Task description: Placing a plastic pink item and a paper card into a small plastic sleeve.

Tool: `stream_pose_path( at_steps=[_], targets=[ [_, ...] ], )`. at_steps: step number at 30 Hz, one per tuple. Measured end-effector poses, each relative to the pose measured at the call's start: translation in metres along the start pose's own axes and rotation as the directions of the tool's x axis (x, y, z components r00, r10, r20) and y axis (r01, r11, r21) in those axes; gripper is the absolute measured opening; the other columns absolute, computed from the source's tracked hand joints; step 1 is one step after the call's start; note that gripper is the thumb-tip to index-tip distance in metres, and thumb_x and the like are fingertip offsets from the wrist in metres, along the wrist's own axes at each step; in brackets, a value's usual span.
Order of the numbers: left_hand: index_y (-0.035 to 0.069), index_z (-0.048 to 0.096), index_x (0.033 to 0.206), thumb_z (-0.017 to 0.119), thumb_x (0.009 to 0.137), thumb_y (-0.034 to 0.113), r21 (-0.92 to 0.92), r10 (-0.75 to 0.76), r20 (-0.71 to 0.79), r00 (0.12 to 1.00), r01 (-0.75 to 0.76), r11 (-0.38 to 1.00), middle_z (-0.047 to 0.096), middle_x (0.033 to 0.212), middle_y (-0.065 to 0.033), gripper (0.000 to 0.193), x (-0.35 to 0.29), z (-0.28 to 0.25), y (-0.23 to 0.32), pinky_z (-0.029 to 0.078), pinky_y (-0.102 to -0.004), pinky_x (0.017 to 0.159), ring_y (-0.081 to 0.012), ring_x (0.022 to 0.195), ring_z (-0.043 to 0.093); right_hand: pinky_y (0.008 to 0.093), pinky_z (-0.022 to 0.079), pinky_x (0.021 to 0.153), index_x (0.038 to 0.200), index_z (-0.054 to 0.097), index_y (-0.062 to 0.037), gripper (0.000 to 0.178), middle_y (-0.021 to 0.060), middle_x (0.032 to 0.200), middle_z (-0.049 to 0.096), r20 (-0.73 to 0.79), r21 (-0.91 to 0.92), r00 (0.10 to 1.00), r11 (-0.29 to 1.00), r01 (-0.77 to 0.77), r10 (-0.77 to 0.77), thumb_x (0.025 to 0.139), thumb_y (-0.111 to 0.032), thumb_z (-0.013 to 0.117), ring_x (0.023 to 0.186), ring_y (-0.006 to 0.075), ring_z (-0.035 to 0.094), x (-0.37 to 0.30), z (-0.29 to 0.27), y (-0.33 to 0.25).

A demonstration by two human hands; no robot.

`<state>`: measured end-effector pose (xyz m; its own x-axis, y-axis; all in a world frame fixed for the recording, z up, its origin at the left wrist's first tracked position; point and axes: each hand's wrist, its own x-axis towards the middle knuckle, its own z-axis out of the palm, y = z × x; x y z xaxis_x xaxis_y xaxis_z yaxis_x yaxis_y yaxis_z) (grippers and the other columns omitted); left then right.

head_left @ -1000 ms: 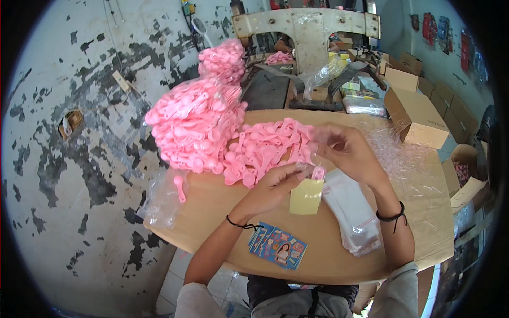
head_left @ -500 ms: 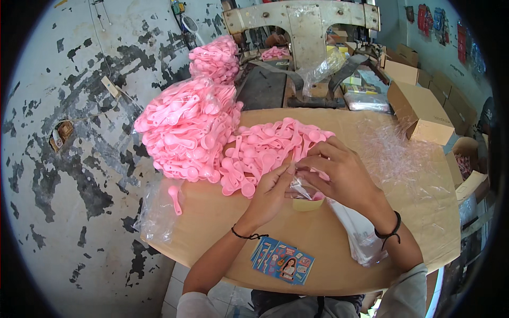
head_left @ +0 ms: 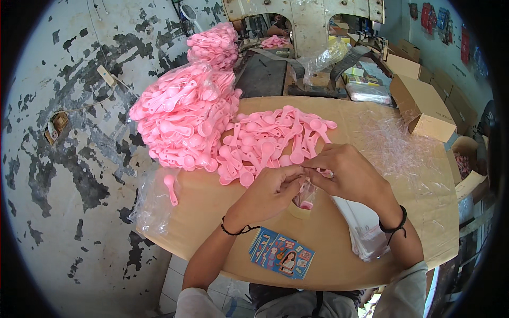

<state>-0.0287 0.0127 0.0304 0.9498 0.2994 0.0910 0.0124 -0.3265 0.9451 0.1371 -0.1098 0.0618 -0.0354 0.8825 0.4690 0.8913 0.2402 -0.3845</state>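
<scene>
My left hand [head_left: 269,192] and my right hand [head_left: 347,170] meet over the middle of the table, fingers pinched on the top of a small clear plastic bag [head_left: 307,192]. Something pink shows through the bag; my fingers hide part of it. Just beneath sits a pale yellow ring, apparently a tape roll [head_left: 299,213]. Beyond my hands lies a loose heap of pink plastic spoons [head_left: 265,143]. Blue printed cards [head_left: 282,254] are fanned near the front edge. Under my right forearm, a stack of clear plastic sleeves [head_left: 360,225] rests on the tabletop.
Big clear sacks full of pink spoons [head_left: 183,119] stand at the left by the peeling wall. One spoon [head_left: 170,189] lies beside crumpled plastic [head_left: 150,204]. Plastic scraps [head_left: 392,143] and an open cardboard box [head_left: 424,108] are at the right. A metal machine [head_left: 310,24] stands behind.
Both hands have drawn closer together at the top of the bag, the right one moving slightly down. The whole view has shifted a little.
</scene>
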Motion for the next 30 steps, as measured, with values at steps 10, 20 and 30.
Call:
stream_pose_path(
  at_steps=[10, 20, 30],
  targets=[
    [-0.004, 0.055, 0.120, 0.047, 0.096, 0.005, 0.112, 0.160, -0.120, 0.980, -0.147, 0.983, 0.063, 0.089, -0.0061, 0.026, 0.007, 0.019, -0.013, 0.045, -0.0242, 0.064, -0.0085, 0.077, 0.058, 0.0300, 0.049, 0.057, 0.079, 0.066, 0.0009, 0.011, 0.0118, 0.065, 0.063, -0.116, 0.187, 0.979, 0.972, -0.145, 0.169, 0.077, -0.010, 0.069, 0.058, 0.0182, 0.061, 0.000, 0.000, 0.013],
    [0.000, 0.045, 0.134, 0.042, 0.103, 0.021, -0.482, -0.005, -0.273, 0.962, -0.132, 0.866, 0.063, 0.117, -0.0147, 0.038, 0.018, 0.007, -0.030, 0.056, -0.0309, 0.081, -0.0194, 0.098, 0.066, 0.0245, 0.052, 0.064, 0.093, 0.064, 0.0052, 0.013, 0.0052, 0.083, 0.064, 0.139, 0.683, 0.985, 0.710, -0.173, 0.105, 0.085, -0.004, 0.060, 0.068, 0.0119, 0.061, -0.044, -0.127, 0.074],
    [0.001, 0.053, 0.127, 0.050, 0.100, 0.022, -0.315, -0.206, -0.068, 0.976, 0.175, 0.933, 0.064, 0.115, -0.0100, 0.035, 0.021, 0.008, -0.031, 0.057, -0.0279, 0.075, -0.0144, 0.089, 0.067, 0.0298, 0.049, 0.084, 0.123, 0.057, -0.0010, 0.037, 0.0105, 0.103, 0.065, -0.509, 0.003, 0.789, 0.918, -0.397, 0.343, 0.088, -0.010, 0.062, 0.094, 0.0178, 0.062, -0.054, -0.101, 0.148]
  ],
)
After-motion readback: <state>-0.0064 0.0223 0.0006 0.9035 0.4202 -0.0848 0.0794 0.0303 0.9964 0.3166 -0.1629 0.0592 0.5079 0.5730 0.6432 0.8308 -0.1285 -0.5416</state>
